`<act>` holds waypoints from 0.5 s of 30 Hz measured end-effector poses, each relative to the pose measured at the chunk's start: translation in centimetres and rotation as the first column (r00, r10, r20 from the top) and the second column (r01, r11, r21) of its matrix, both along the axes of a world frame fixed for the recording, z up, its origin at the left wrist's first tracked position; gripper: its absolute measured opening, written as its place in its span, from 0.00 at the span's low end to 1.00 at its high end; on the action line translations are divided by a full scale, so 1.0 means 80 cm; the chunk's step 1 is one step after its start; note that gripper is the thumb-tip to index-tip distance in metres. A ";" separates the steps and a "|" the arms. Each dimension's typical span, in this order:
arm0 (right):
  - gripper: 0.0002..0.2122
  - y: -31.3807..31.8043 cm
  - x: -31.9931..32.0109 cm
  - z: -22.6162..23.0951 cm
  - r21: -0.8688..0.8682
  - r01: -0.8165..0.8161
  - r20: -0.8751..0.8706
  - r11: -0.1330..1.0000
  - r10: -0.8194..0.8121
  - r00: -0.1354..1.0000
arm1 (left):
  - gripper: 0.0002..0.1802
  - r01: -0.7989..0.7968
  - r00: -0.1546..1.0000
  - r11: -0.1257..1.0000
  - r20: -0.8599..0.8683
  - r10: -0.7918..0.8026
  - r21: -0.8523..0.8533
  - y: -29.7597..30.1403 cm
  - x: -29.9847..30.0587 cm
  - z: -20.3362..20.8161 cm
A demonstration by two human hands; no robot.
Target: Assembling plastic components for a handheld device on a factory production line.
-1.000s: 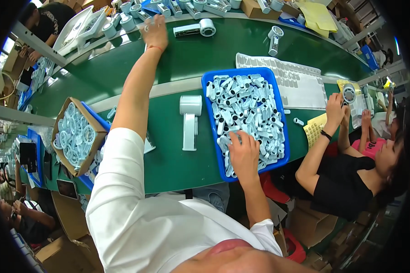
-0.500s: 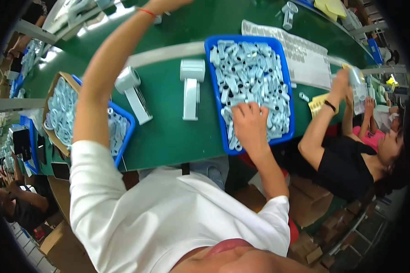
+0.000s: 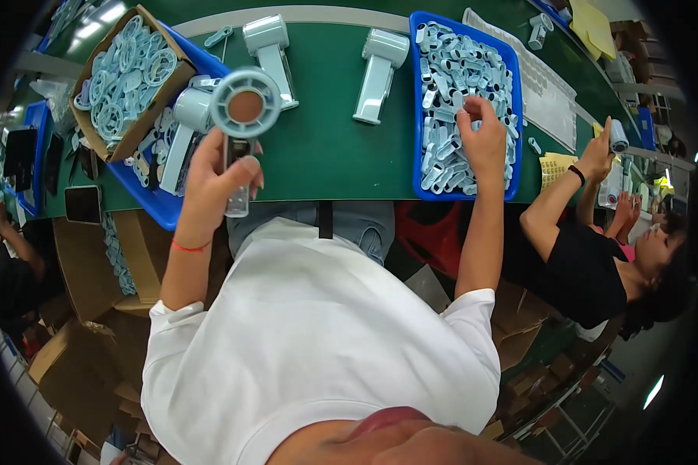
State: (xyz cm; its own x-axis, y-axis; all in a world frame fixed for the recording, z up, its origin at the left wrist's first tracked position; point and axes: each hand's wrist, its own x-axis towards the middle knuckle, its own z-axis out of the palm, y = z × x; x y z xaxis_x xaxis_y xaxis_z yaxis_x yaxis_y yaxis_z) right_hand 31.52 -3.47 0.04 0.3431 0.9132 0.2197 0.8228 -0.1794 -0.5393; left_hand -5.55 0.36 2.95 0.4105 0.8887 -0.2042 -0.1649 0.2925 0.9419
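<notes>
Four pale-blue units near the hands. One, the held unit (image 3: 246,105), is gripped in the left hand (image 3: 223,172), fingers wrapped round its handle, round head up. Three others: a head-and-handle unit (image 3: 190,112) just left of that hand, over the left blue tray (image 3: 149,211); a second unit (image 3: 267,39) beyond it; a third unit (image 3: 381,70) between the hands, farther out.

Right hand (image 3: 485,139): over the right blue tray (image 3: 465,197), fingers bent, thumb near forefinger; cannot tell whether a piece is pinched.

Progress (judged): held unit appears part-finished, dark section showing in its handle; the three others look more closed up, though their hidden faces cannot be checked. Much seems left: small parts (image 3: 446,147) fill the right tray, too many to count.

Further counts: trays, two; cardboard box (image 3: 160,99) left of left hand, one, heaped with uncounted ring parts (image 3: 132,77); loose piece (image 3: 535,145) right of right hand, one.
</notes>
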 end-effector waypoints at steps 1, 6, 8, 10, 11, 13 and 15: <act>0.12 0.006 -0.006 0.009 -0.036 -0.003 -0.053 0.999 0.001 0.999 | 0.19 0.022 1.000 0.998 0.013 -0.022 -0.057 -0.013 0.000 -0.014; 0.15 0.020 0.017 0.015 -0.142 -0.308 0.027 0.941 0.315 0.949 | 0.22 0.141 0.989 0.976 -0.029 -0.148 -0.167 -0.042 0.016 -0.043; 0.14 0.020 0.014 0.012 -0.107 -0.301 -0.015 0.948 0.301 0.953 | 0.23 0.143 0.987 0.977 -0.054 -0.154 -0.159 -0.041 0.025 -0.044; 0.11 0.018 0.012 0.011 -0.072 -0.242 -0.075 0.968 0.237 0.969 | 0.24 0.164 0.984 0.973 -0.048 -0.174 -0.163 -0.037 0.033 -0.051; 0.11 0.016 0.008 0.015 -0.075 -0.142 -0.115 0.987 0.133 0.984 | 0.24 0.155 0.986 0.976 -0.040 -0.162 -0.152 -0.036 0.036 -0.057; 0.12 0.013 0.011 0.014 -0.037 -0.004 -0.150 0.999 -0.001 0.989 | 0.24 0.141 0.988 0.978 -0.034 -0.148 -0.156 -0.029 0.038 -0.071; 0.12 0.007 0.016 0.016 -0.039 0.094 -0.176 0.995 -0.099 0.979 | 0.24 0.132 0.990 0.978 -0.027 -0.138 -0.161 -0.026 0.037 -0.080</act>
State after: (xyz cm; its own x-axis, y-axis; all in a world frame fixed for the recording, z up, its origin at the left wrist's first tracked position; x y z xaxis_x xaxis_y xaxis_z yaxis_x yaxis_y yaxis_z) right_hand 32.79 -2.95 1.31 0.4610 0.8792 0.1203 0.6927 -0.2718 -0.6680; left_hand -2.58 -1.72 -3.42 0.5134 0.7810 -0.3555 -0.0787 0.4554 0.8868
